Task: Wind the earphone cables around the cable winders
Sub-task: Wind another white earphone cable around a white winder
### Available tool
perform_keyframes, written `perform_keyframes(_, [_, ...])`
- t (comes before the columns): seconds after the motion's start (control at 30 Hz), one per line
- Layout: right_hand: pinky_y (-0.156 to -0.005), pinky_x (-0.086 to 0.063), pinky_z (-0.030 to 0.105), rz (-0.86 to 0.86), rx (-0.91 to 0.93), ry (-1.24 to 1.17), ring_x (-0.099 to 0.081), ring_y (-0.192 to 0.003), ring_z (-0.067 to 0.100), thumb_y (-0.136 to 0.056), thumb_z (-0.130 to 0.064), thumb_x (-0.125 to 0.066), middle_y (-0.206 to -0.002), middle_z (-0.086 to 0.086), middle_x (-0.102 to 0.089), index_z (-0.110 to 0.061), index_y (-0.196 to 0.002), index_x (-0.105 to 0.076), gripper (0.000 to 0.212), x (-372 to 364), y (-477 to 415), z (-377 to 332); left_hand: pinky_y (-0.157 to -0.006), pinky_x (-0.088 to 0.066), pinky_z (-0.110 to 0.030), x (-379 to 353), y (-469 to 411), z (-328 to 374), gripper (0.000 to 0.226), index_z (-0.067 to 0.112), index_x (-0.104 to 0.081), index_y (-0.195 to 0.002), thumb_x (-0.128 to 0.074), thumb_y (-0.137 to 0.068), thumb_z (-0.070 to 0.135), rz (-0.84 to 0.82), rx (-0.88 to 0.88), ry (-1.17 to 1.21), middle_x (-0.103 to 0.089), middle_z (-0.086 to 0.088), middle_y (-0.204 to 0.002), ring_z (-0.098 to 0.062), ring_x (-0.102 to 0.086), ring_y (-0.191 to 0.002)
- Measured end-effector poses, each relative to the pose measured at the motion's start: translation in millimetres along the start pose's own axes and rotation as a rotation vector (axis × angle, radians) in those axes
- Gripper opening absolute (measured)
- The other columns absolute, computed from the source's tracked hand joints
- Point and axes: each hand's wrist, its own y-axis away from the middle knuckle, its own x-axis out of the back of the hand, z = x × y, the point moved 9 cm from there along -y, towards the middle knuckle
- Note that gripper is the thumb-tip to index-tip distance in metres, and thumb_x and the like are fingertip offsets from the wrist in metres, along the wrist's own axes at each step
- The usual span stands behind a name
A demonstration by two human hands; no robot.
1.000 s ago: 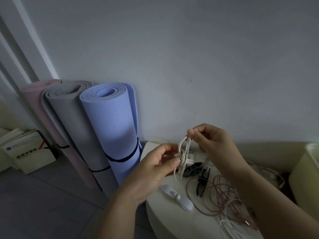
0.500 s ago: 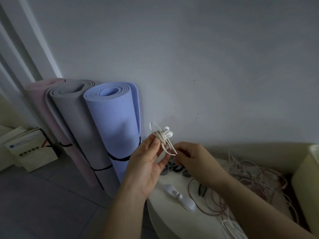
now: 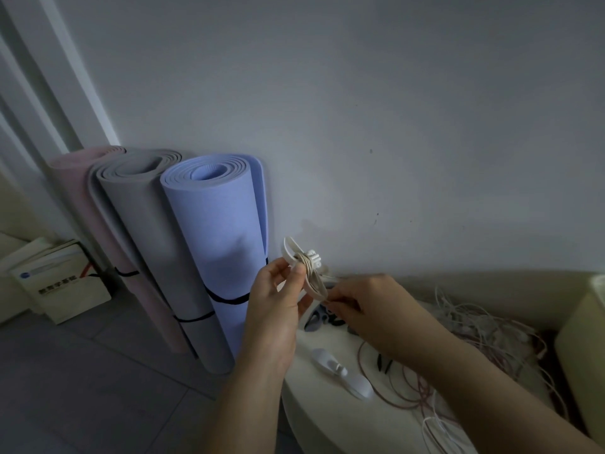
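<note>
Winder [image 3: 288, 250] wound with white earphone cable [image 3: 309, 274], we pinched it in our left hand [image 3: 278, 301] above the counter [image 3: 327, 421] edge, our right hand [image 3: 363, 306] just beside and below it, its fingertips pinched the cable's loose end, more tangled cables [image 3: 484, 326] lay on the counter behind.

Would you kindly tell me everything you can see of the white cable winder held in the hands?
The cable winder is white, plastic-looking, a slim strip with curved ends, tilted and held up above the table edge near the wall. White earphone cable is wrapped round its middle, the earbuds poking out beside it. The left hand pinches its middle; the right hand pinches its lower end.
</note>
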Motion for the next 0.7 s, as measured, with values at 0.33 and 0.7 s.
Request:
perform_keyframes(0.33, [-0.060,-0.050,0.036,0.145,0.136,0.033,-0.056,-0.064,0.013,-0.087,-0.017,-0.064,-0.073,-0.001,-0.062,-0.015,-0.082,-0.073,0.011,20.8,0.8,-2.7,-0.081,-0.055,-0.032,-2.6,-0.6,-7.5,0.027,0.007,-0.057,-0.120,-0.058,-0.095,0.016,-0.003,0.063,-0.014,-0.064,-0.013,-0.119,-0.020,-0.066,-0.102])
perform_keyframes(0.7, [-0.064,-0.047,0.015,0.250,0.054,-0.188,-0.058,-0.074,0.006,-0.087,-0.017,-0.066,-0.077,-0.011,-0.064,-0.018,-0.082,-0.069,0.006,34.8,3.1,2.9,-0.094,-0.053,-0.045,-14.2,3.6,-8.3,0.030,0.019,-0.063,-0.113,-0.069,-0.086,0.029,-0.135,0.062,-0.167,-0.069,-0.006,-0.109,-0.019,-0.067,-0.097])
